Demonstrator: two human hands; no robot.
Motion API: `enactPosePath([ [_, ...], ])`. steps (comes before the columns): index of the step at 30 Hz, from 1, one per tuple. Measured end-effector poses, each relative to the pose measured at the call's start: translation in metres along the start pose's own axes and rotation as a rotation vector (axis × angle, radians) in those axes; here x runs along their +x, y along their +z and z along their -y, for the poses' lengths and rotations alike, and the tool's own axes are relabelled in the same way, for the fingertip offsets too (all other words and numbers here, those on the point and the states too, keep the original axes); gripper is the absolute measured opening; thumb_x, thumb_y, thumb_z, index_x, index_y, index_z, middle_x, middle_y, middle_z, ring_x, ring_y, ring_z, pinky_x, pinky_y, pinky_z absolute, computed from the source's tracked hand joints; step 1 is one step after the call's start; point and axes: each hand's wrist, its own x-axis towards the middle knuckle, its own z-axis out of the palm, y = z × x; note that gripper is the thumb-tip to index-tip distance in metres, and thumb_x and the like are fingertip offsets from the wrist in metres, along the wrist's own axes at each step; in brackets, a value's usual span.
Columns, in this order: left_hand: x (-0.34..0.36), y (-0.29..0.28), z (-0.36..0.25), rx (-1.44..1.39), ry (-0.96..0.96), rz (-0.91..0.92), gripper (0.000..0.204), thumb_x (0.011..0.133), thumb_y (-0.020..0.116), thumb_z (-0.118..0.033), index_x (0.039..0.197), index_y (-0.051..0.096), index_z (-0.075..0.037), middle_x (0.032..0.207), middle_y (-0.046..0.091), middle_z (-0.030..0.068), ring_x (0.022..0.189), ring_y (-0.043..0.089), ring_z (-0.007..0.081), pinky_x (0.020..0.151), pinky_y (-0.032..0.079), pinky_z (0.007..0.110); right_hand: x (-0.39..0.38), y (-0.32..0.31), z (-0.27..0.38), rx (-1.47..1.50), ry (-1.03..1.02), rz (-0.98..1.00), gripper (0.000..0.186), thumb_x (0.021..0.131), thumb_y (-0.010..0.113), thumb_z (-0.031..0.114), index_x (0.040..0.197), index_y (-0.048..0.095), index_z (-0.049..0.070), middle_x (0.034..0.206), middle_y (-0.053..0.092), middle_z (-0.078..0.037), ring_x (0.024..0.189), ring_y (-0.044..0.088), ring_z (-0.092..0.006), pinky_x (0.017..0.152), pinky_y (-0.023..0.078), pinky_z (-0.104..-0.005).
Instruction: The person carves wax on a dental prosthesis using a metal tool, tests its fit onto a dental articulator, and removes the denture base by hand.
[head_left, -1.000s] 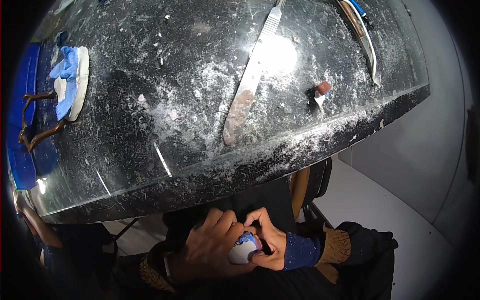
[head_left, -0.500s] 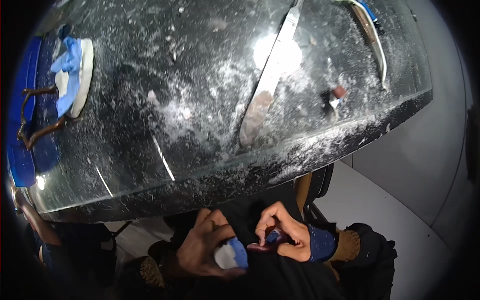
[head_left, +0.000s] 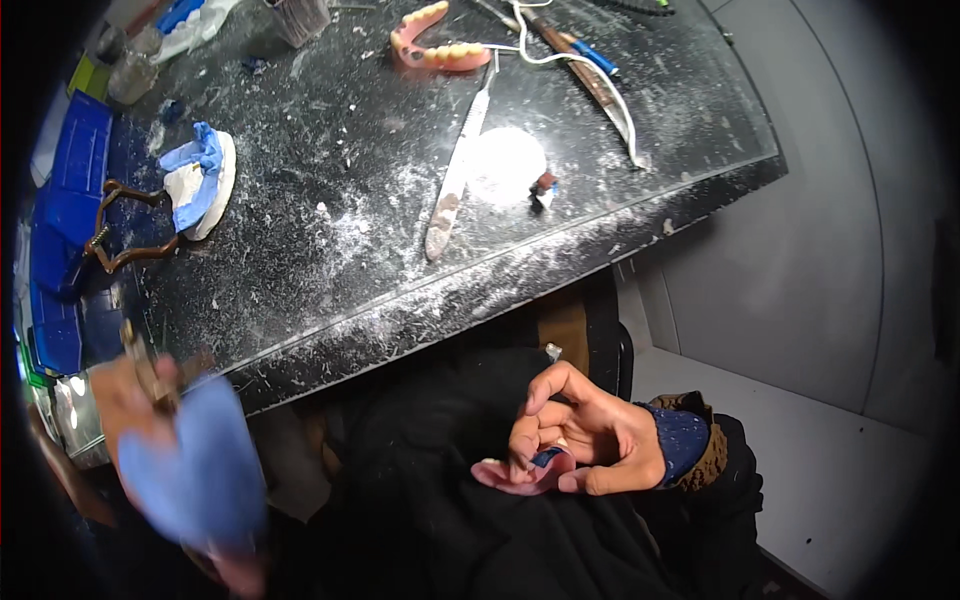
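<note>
At the lower left my left hand grips a blue dental cast; both are smeared by motion. A brass-coloured metal piece shows by the fingers, above the cast. My right hand is over my dark-clothed lap, its fingers curled and the thumb below. It holds a pink denture plate, with a fingertip pressed on it. Something dark blue shows inside the plate's curve. On the table's left side stands another blue and white dental cast, with a brown metal articulator frame beside it.
The dark table is strewn with white dust. A wax knife lies mid-table, near a small dark red piece. Farther back are a pink denture with teeth and a white cord. Blue bins line the left; another person's arm is below.
My left hand has swung left, away from the right hand, carrying the blue cast. My right hand still holds the pink plate. The view has shifted, bringing more of the table's back into sight.
</note>
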Motion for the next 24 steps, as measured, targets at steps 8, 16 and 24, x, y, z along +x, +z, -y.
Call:
enactPosePath([
  [8,0.022,0.044,0.000,-0.894,0.208,-0.071,0.067,0.060,0.086,-0.029,0.115,0.055,-0.004,0.115,0.043,0.0082,0.110,0.046,0.0212,0.095,0.043,0.037,0.003,0.031,0.007,0.296,-0.294,0.096,0.073,0.076,0.054,-0.016,0.134,0.015,0.007,0.115,0.043,-0.017,0.118,0.049,-0.0232,0.107,0.030,-0.0365],
  [16,0.028,0.049,-0.013,-0.304,0.266,-0.279,0.087,0.066,0.071,-0.053,0.136,0.043,-0.010,0.137,0.037,0.0154,0.127,0.038,0.0302,0.102,0.040,0.046,-0.001,0.029,0.007,0.463,-0.312,0.209,0.091,0.076,0.067,-0.008,0.141,0.007,0.012,0.128,0.035,-0.020,0.114,0.050,-0.0260,0.099,0.038,-0.0341],
  [24,-0.019,-0.021,-0.033,-1.005,0.564,-0.170,0.022,0.087,0.056,-0.023,0.100,0.063,-0.007,0.107,0.059,0.0142,0.108,0.052,0.0320,0.094,0.045,0.046,0.002,0.038,0.019,0.676,-0.237,0.163,0.101,0.078,0.066,-0.011,0.145,-0.004,0.019,0.134,0.019,-0.029,0.109,0.054,-0.0351,0.094,0.045,-0.0376],
])
